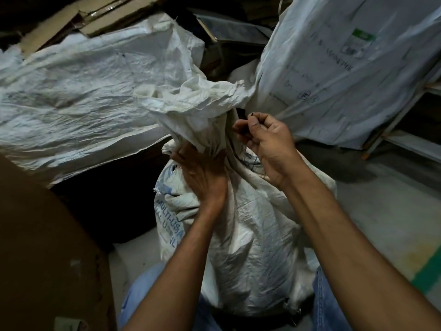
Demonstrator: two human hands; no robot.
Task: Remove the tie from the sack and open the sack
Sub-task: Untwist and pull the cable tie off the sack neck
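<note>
Head view: left hand [202, 174] fingers curl round the bunched neck of the sack [243, 235], right hand [267, 144] just beside them pinches the thin dark tie [245, 130] between thumb and fingertips.

Dim room — grey floor [386, 218] with a green stripe [427, 271], cardboard [47, 235] left, white bags [71, 91] behind.
</note>
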